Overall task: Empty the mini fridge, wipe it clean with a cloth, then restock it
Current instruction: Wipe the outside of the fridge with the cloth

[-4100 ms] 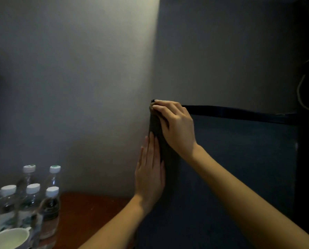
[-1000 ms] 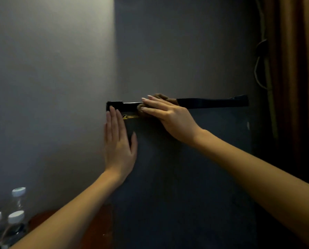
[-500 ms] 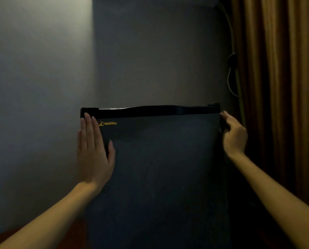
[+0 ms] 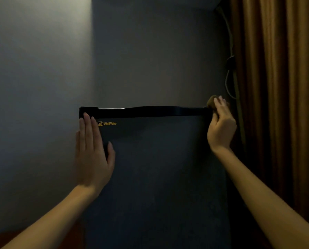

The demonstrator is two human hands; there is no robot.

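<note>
At the matte fridge (image 4: 159, 168) top, right hand (image 4: 221, 126) clutches a wadded cloth (image 4: 211, 103); left hand (image 4: 92, 155) lies flat.

One head-worn camera is used, faced straight at the closed fridge door (image 4: 159, 168) from close by. A wall (image 4: 33, 87) is framed at left, a curtain (image 4: 275, 105) at right.

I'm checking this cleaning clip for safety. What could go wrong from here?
1. The right hand holds the cloth at the fridge top's right corner, close to a hanging cable; a swipe rightward could snag it.
2. The room is dim, so missed dirt on the dark fridge may go unseen.
</note>
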